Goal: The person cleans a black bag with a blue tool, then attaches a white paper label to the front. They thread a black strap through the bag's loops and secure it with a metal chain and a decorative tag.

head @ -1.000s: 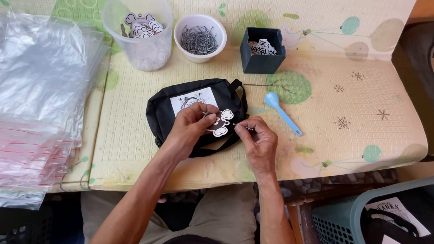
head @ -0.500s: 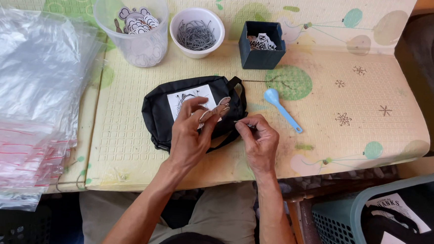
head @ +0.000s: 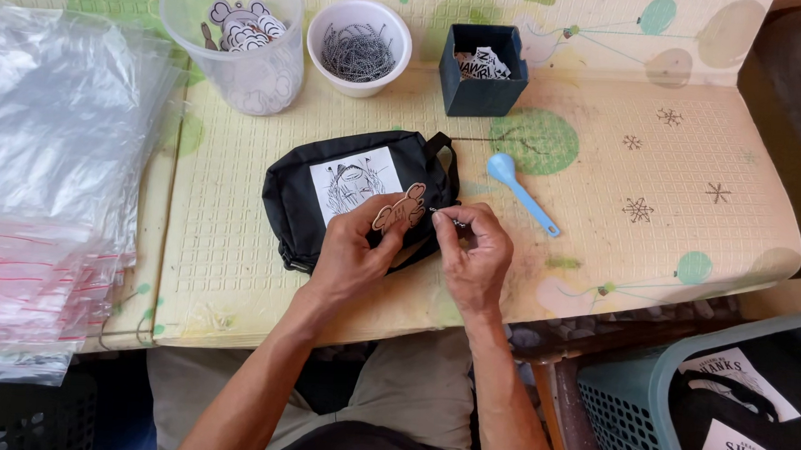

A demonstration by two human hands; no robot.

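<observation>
A small black pouch [head: 297,197] with a white printed patch lies on the patterned table mat [head: 659,165]. My left hand [head: 353,250] holds a small tan cut-out tag [head: 399,208], its plain back facing me, just above the pouch's right end. My right hand [head: 474,252] pinches a thin metal pin [head: 445,215] at the tag's right edge. Both hands hover over the pouch near the table's front edge.
At the back stand a clear tub of printed cut-outs [head: 241,39], a white bowl of metal pins [head: 359,47] and a dark box of labels [head: 483,70]. A blue spoon [head: 521,193] lies right of the pouch. Clear plastic bags [head: 42,188] pile up left; a teal basket [head: 683,404] sits lower right.
The tag has been turned over, its brown back now facing up, and lifted slightly. Both hands stay together over the pouch's right end.
</observation>
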